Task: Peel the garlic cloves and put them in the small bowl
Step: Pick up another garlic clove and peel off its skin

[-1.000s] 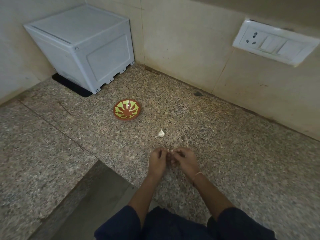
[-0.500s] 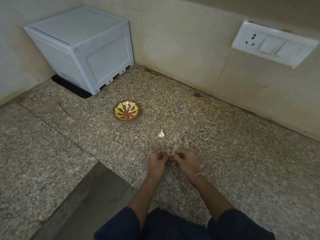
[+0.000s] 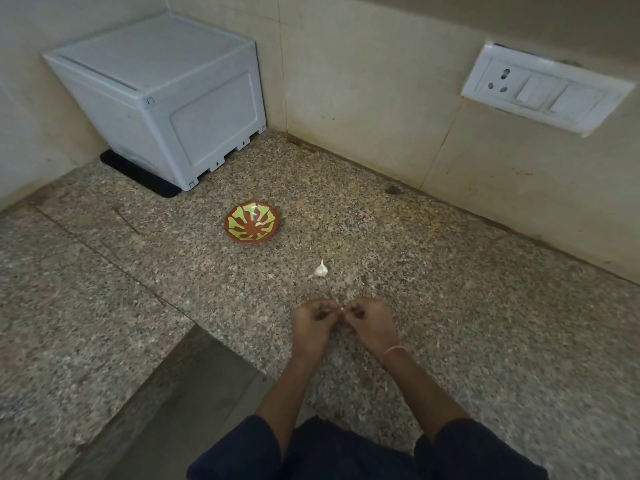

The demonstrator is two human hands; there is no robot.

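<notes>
A: Left hand (image 3: pixel 313 322) & right hand (image 3: pixel 370 323) pinch a small white garlic clove (image 3: pixel 341 309) betw. fingertips, mid-peel.
B: Progress?
A: Early, prob.: round red-green small bowl (image 3: pixel 252 225) has one pale bit (image 3: pixel 259 224), maybe a clove; white garlic head (image 3: pixel 321 269) lies nearby on speckled granite desk (image 3: pixel 450 306).

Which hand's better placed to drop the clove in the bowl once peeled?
Left, probably: both hands pinch the garlic clove, but the small bowl sits ahead-left, nearer the left hand; the right hand would cross over.

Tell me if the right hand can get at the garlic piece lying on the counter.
Probably yes: the garlic piece lies just beyond the right hand, nothing between them, but its fingers pinch a clove.
</notes>
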